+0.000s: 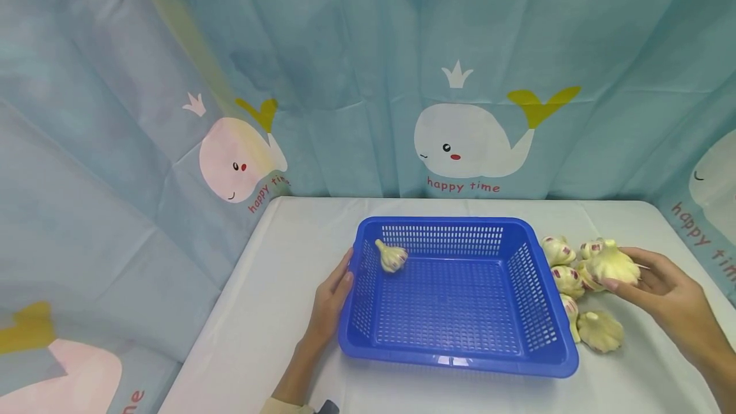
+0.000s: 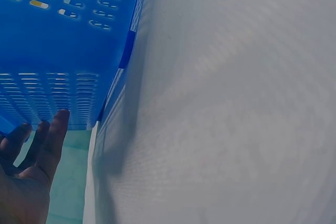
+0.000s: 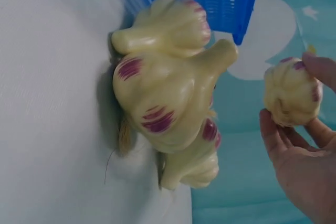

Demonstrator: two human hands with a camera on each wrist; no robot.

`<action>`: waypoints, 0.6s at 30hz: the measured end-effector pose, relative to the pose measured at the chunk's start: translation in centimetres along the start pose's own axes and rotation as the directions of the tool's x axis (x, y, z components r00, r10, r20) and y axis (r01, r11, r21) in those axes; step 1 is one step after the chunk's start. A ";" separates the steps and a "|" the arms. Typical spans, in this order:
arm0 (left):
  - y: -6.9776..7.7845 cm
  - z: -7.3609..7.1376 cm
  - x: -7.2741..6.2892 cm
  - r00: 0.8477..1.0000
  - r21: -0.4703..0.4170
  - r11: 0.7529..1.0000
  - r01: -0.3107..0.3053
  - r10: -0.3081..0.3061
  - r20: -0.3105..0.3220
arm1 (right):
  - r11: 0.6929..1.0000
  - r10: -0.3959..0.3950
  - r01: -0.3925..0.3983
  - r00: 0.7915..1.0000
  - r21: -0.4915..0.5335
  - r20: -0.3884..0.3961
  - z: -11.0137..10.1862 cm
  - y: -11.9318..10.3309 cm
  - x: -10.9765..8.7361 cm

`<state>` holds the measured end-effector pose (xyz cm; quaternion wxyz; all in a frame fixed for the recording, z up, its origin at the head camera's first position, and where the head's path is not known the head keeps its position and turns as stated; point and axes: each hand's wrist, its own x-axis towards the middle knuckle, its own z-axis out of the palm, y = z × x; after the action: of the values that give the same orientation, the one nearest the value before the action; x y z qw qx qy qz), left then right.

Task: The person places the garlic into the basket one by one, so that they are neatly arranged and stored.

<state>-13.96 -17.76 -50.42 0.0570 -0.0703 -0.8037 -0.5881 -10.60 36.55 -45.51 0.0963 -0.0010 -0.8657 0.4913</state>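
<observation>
My right hand [image 1: 669,286] pinches a pale garlic bulb [image 1: 614,263] between thumb and fingers, over the pile right of the basket. The right wrist view shows this held bulb [image 3: 293,92] with purple streaks, raised beside the other bulbs. Left of the blue plastic basket [image 1: 460,363], my left hand [image 1: 330,305] rests against its outer side with fingers fairly straight. In the left wrist view those fingers [image 2: 55,137] reach the slotted wall under the rim. One garlic bulb [image 1: 393,258] lies inside the basket at its back left corner.
Several garlic bulbs [image 1: 568,281] are heaped along the basket's right side. Another bulb [image 1: 600,331] sits nearer the front, close to the right hand. A white cloth [image 1: 253,312] covers the table, and a blue whale-print curtain [image 1: 356,82] hangs behind it.
</observation>
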 end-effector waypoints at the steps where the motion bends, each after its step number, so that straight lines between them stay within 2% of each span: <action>1: 0.0 0.0 0.0 1.000 0.001 1.000 0.000 0.000 0.000 | 1.000 0.001 -0.001 1.000 -0.001 -0.002 0.1 -0.1 0.1; 5: -0.1 0.0 0.0 1.000 -0.003 1.000 -0.003 0.003 0.002 | 0.999 0.020 -0.020 1.000 -0.026 -0.018 0.4 -0.9 0.4; 13: -0.1 0.0 0.0 1.000 -0.003 1.000 -0.008 0.008 0.003 | 1.000 0.002 -0.001 1.000 0.028 -0.031 0.6 -2.7 1.2; 18: 0.0 0.0 -0.1 1.000 -0.002 1.000 -0.009 0.009 0.000 | 1.000 0.017 -0.017 0.999 0.010 -0.032 0.8 -3.7 1.7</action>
<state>-13.89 -17.76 -50.44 0.0593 -0.0740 -0.8028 -0.5886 -12.06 34.08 -42.49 0.1062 -0.0158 -0.8616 0.4961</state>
